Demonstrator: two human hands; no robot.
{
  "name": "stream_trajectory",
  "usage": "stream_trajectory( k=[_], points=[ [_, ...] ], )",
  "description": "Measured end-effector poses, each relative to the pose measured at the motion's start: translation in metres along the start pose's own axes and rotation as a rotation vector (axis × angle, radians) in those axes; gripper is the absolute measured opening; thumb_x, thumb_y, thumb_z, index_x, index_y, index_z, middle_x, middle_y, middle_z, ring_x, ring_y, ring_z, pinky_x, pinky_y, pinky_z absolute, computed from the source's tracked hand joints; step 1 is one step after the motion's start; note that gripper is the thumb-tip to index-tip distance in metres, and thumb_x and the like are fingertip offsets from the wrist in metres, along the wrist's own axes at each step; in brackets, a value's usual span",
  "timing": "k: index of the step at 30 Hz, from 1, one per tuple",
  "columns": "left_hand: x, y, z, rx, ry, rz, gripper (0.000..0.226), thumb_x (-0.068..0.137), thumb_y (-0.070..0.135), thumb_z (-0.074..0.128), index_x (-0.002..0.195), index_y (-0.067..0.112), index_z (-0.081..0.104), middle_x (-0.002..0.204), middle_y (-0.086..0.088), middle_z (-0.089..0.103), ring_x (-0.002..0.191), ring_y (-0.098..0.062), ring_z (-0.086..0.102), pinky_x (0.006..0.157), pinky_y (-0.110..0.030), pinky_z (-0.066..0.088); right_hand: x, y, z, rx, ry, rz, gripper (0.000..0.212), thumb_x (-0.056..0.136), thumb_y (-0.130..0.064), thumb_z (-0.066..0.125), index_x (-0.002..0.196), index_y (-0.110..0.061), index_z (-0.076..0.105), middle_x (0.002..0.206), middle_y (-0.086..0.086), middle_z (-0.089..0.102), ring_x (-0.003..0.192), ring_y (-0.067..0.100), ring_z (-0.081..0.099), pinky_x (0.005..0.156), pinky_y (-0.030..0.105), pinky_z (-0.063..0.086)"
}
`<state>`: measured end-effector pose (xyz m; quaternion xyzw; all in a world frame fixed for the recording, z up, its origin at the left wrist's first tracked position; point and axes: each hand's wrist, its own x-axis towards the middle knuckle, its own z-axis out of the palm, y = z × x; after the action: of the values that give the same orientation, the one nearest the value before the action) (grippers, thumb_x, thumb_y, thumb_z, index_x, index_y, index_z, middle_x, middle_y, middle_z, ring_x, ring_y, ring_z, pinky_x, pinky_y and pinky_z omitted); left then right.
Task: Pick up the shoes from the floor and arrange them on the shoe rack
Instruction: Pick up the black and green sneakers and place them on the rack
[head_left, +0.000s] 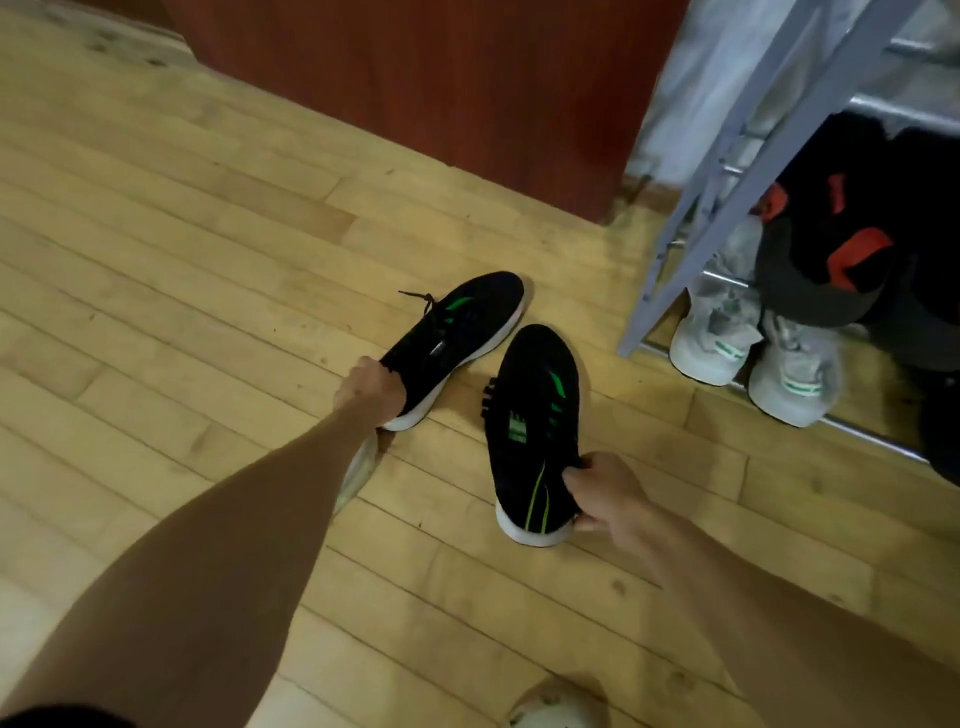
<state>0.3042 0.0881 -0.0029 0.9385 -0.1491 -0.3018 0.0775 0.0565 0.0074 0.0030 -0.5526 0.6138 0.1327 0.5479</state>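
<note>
Two black sneakers with green stripes and white soles lie on the wooden floor. My left hand (370, 391) grips the heel of the left black sneaker (460, 332), whose toe points away to the upper right. My right hand (605, 491) is closed on the heel collar of the right black sneaker (535, 415), which is tilted onto its side. The grey metal shoe rack (691, 223) stands at the right, close to the sneakers' toes.
A pair of white sneakers (717, 338) sits on the rack's lowest bars, with black-and-red shoes (831, 260) on the tier above. A reddish-brown wooden cabinet (441, 78) stands behind. Another pale shoe (358, 467) peeks out under my left forearm, and a white shoe toe (545, 712) shows at the bottom edge.
</note>
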Motion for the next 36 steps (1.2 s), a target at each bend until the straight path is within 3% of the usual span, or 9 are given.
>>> stream_trajectory(
  k=[2,7,10,12,16,23,27,32,36],
  points=[
    [0.006,0.001,0.008,0.019,-0.006,-0.027,0.045,0.098,0.03,0.034,0.128,-0.001,0.046,0.126,-0.02,0.056,0.115,-0.037,0.055,0.094,-0.039,0.044,0.007,0.006,0.002,0.033,-0.033,0.051,0.028,0.095,-0.017,0.048,0.118,-0.004,0.057,0.119,0.019,0.062,0.093,0.035,0.068,0.046,0.026,0.058],
    [-0.008,0.009,0.036,-0.019,-0.095,0.019,0.045,0.087,0.038,0.054,0.113,0.002,0.057,0.102,-0.014,0.061,0.098,-0.035,0.06,0.076,-0.036,0.047,0.005,0.011,-0.001,0.079,-0.075,0.076,0.032,0.096,-0.018,0.048,0.128,-0.012,0.047,0.127,0.017,0.057,0.108,0.036,0.064,0.058,0.033,0.06],
    [-0.022,0.012,0.039,-0.146,-0.168,-0.012,0.025,0.087,0.026,0.056,0.1,0.005,0.055,0.089,-0.01,0.055,0.087,-0.028,0.056,0.066,-0.032,0.043,0.0,0.012,-0.005,0.057,-0.087,0.032,0.031,0.086,-0.009,0.066,0.114,-0.01,0.054,0.111,0.01,0.06,0.108,0.031,0.064,0.074,0.036,0.061],
    [-0.033,0.015,0.043,-0.388,-0.282,-0.1,0.016,0.086,0.015,0.057,0.095,0.003,0.052,0.083,-0.01,0.055,0.073,-0.023,0.053,0.061,-0.032,0.042,-0.007,0.01,-0.01,0.023,-0.078,0.0,0.034,0.08,-0.006,0.072,0.112,-0.003,0.06,0.111,0.011,0.066,0.103,0.029,0.067,0.07,0.034,0.062],
    [-0.067,0.015,0.059,-0.751,-0.428,-0.236,0.026,0.085,-0.003,0.055,0.108,0.002,0.043,0.084,-0.015,0.058,0.065,-0.026,0.059,0.075,-0.045,0.054,-0.026,0.006,-0.034,-0.14,-0.045,-0.071,0.034,0.078,-0.004,0.072,0.111,0.001,0.065,0.111,0.018,0.069,0.094,0.033,0.07,0.057,0.033,0.062],
    [-0.148,0.02,0.061,-1.02,-0.423,-0.242,0.029,0.084,-0.003,0.062,0.111,-0.008,0.053,0.1,-0.022,0.062,0.068,-0.028,0.063,0.047,-0.041,0.058,-0.09,-0.001,-0.101,-0.389,0.118,-0.188,0.018,0.078,-0.009,0.069,0.093,0.001,0.068,0.094,0.018,0.072,0.08,0.033,0.072,0.068,0.043,0.062],
    [-0.194,0.027,0.025,-1.089,-0.39,-0.134,0.025,0.085,0.002,0.061,0.109,-0.004,0.054,0.097,-0.017,0.063,0.069,-0.025,0.062,0.047,-0.037,0.058,-0.15,-0.005,-0.122,-0.377,0.197,-0.248,0.011,0.079,-0.005,0.065,0.085,0.004,0.067,0.083,0.02,0.07,0.071,0.033,0.071,0.059,0.036,0.06],
    [-0.255,0.029,-0.04,-1.126,-0.292,0.043,0.013,0.086,0.004,0.059,0.097,-0.004,0.058,0.08,-0.011,0.063,0.071,-0.025,0.062,0.058,-0.038,0.058,-0.233,-0.014,-0.147,-0.366,0.299,-0.381,0.019,0.08,-0.004,0.063,0.096,0.003,0.07,0.09,0.02,0.071,0.081,0.033,0.071,0.072,0.042,0.061],
    [-0.304,0.029,-0.089,-1.076,-0.196,0.194,0.009,0.083,0.004,0.062,0.076,0.0,0.057,0.077,-0.01,0.062,0.074,-0.028,0.063,0.069,-0.041,0.056,-0.296,-0.009,-0.171,-0.28,0.39,-0.506,0.013,0.078,0.0,0.067,0.089,-0.007,0.071,0.077,0.012,0.062,0.063,0.027,0.059,0.052,0.03,0.049]
  ],
)
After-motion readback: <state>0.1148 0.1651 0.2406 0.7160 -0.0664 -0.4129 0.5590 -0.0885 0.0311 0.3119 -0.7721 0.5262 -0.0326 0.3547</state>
